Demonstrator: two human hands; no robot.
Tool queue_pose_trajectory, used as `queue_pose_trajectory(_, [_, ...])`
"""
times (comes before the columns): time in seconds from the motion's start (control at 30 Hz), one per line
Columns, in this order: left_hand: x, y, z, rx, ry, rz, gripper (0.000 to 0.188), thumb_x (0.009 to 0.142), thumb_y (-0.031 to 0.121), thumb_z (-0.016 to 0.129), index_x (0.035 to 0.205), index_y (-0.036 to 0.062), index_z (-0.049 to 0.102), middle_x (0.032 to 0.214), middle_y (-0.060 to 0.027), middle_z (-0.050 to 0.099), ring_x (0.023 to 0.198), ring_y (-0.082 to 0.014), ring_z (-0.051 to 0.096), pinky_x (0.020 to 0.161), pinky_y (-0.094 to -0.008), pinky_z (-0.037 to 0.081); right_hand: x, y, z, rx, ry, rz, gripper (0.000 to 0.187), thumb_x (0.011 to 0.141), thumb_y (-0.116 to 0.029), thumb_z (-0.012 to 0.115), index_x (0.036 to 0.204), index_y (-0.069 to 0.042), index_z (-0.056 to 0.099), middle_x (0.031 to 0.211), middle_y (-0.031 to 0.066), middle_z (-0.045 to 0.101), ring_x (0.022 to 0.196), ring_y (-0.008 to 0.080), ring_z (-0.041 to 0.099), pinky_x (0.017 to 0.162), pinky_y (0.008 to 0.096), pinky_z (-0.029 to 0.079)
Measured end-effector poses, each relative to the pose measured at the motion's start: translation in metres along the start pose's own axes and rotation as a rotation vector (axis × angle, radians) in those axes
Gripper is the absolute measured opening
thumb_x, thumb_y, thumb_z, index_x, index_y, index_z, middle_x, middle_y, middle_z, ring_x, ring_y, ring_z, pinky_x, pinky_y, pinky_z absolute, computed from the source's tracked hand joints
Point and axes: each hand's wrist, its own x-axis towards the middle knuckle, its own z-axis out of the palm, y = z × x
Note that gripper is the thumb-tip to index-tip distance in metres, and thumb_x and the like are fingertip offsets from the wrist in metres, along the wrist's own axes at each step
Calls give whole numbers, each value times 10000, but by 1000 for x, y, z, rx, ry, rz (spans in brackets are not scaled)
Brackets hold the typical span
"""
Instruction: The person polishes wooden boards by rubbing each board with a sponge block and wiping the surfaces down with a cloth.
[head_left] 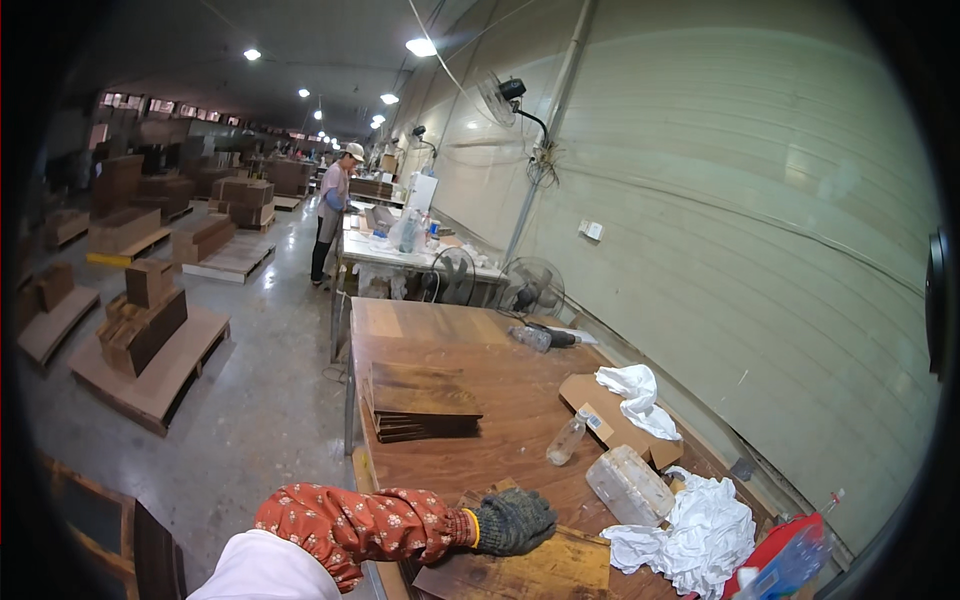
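Note:
My left hand [515, 521], in a dark grey knit glove with a yellow cuff, reaches in from the lower left. A red patterned sleeve covers its forearm. The hand rests flat, fingers stretched out, on brown wooden boards [530, 572] at the table's near edge. Part of the boards lies hidden under the hand and arm. Farther along the table sits a stack of dark brown wooden boards [425, 400], apart from the hand. My right hand is out of the picture.
On the wooden table [520, 390] to the right are a clear bottle [568, 440], a whitish plastic container [630, 487], a crumpled white cloth [705, 535] and a cardboard piece [620, 420]. A heat-gun-like tool [553, 337] lies farther back. A person [333, 205] stands at a far table.

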Motion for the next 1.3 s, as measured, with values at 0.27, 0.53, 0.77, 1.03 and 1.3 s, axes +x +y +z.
queue_pose_trajectory(0.27, [-3,-16,4,33,18,148,218,866,227,621,976,40,637,874,-170,638,834,-369,633,715,-487,498,-32,36,-18,160,221,209,380,900,-232,718,1195,-4,642,1161,110,680,1072,247,632,946,368,496])
queue_pose_trajectory(0.53, [8,1,-11,-59,110,34,196,920,187,627,990,5,640,824,-179,617,811,-389,595,723,-498,469,-31,79,-104,375,925,454,338,932,-216,695,1171,16,642,1139,95,688,1040,219,644,922,344,506])
queue_pose_trajectory(0.77, [10,-1,-13,-72,-6,-24,214,959,216,569,983,11,626,839,-197,623,840,-398,596,748,-502,479,33,118,-91,-324,481,147,300,881,-176,681,1135,-17,678,1112,162,710,1044,294,681,921,372,518])
queue_pose_trajectory(1.03, [11,-2,-13,-37,-48,-44,229,978,236,547,1001,19,618,867,-196,617,861,-393,597,782,-511,480,77,122,-94,-539,250,14,404,864,-233,718,1217,-49,655,1165,194,683,1105,325,653,944,384,512])
queue_pose_trajectory(1.3, [3,-1,-5,-53,0,-41,233,978,250,551,986,30,628,853,-196,613,844,-388,600,786,-514,481,-43,-56,-66,-247,-53,-67,544,856,-90,657,1386,-68,539,1333,189,575,1246,356,551,1082,449,425])
